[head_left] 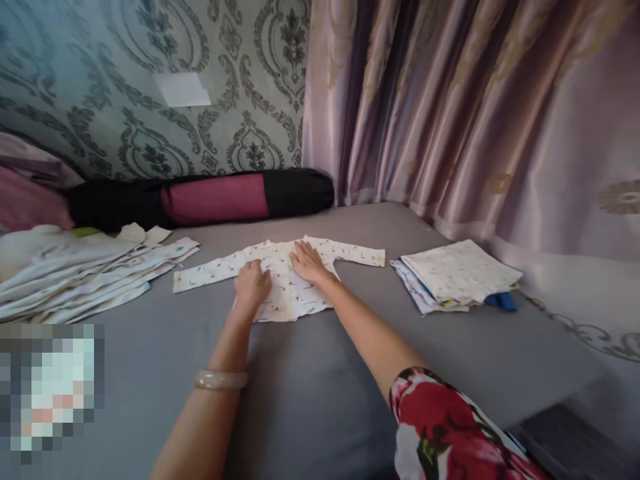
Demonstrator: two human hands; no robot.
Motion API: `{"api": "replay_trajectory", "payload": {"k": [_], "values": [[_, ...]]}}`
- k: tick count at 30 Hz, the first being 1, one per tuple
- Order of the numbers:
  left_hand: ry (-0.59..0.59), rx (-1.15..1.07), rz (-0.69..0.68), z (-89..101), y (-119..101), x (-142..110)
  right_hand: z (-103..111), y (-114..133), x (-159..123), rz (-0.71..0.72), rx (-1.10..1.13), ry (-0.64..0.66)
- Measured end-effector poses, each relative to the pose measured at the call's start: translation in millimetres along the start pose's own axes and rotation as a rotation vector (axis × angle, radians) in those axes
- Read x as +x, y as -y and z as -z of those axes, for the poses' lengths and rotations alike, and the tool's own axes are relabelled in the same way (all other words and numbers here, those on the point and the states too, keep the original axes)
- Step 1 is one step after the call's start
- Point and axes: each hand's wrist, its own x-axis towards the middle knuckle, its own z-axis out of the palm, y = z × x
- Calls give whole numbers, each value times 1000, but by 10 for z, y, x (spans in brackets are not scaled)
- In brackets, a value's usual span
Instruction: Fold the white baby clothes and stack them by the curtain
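Note:
A small white long-sleeved baby shirt [285,300] with a scattered print lies spread out on the grey sheet, its sleeves stretched to both sides. My left hand [253,285] is on the shirt's left side, fingers curled in on the cloth; the fingertips are partly hidden. On the upper middle of the shirt, near the neckline, my right hand [307,262] rests flat with its fingers stretched out.
To the left lies a fanned pile of light clothes [100,267]. A stack of folded clothes [460,273] sits at the right. Behind, a long black and maroon bolster [215,199] runs along the patterned wall. Purple curtains [400,100] hang at the right.

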Motion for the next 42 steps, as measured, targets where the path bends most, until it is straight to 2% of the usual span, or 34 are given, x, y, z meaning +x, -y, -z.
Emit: {"api": "replay_trajectory", "payload": {"k": [3, 7, 10, 14, 18, 24, 27, 30, 35, 39, 42], "values": [[42, -34, -174, -219, -355, -148, 26, -184, -234, 4, -108, 9], [48, -4, -208, -436, -556, -333, -34, -279, -434, 56, -209, 0], [60, 38, -195, -485, -564, -422, -111, -300, -509, 70, -246, -40], [57, 71, -209, -448, -559, -473, -174, -321, -534, 83, -244, -115], [54, 54, -216, -424, -574, -485, -172, -332, -535, 94, -220, -119], [-29, 9, -223, -451, -585, -481, -97, -334, -525, 91, -164, -64], [-38, -9, -240, -445, -600, -483, -15, -325, -472, 79, -48, -25], [-19, -18, -275, -432, -610, -491, 97, -337, -380, 78, 109, -74], [30, -17, -334, -421, -612, -509, 375, -569, -251, -80, 194, -247], [70, -9, -335, -433, -613, -517, 626, -917, -282, -283, 75, -398], [78, 3, -340, -428, -614, -518, 730, -1155, -365, -422, -83, -508]]}}
